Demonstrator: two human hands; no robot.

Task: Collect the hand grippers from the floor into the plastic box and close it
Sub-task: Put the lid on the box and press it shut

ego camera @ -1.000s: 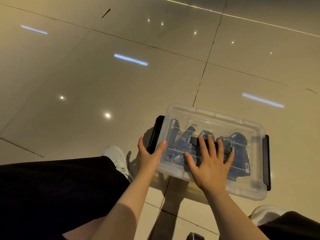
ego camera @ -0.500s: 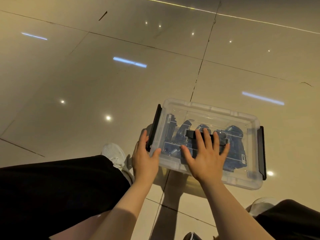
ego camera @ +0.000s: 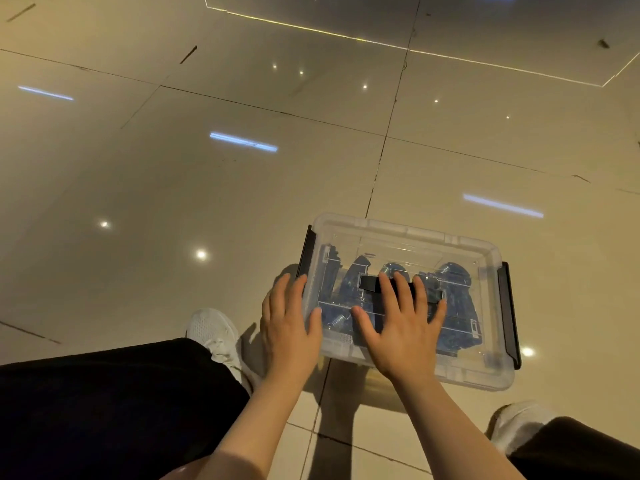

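A clear plastic box [ego camera: 408,237] stands on the tiled floor with its lid on. Blue hand grippers [ego camera: 457,289] with metal springs show through the lid. My right hand [ego camera: 401,323] lies flat on the lid, fingers spread across the black carry handle [ego camera: 369,284]. My left hand [ego camera: 289,323] rests against the box's left end beside the black left latch [ego camera: 306,251], fingers straight, thumb on the lid's edge. The black right latch [ego camera: 509,313] lies down along the right end.
Glossy beige floor tiles [ego camera: 207,185] with dark grout lines and light reflections stretch all around. My black-trousered legs and white shoes [ego camera: 214,332] frame the box, one shoe at the left, one shoe [ego camera: 516,424] at the lower right.
The left latch, tilted outward a second ago, now lies against the box's end. My left hand has moved up along that end. My right hand stays flat on the lid.
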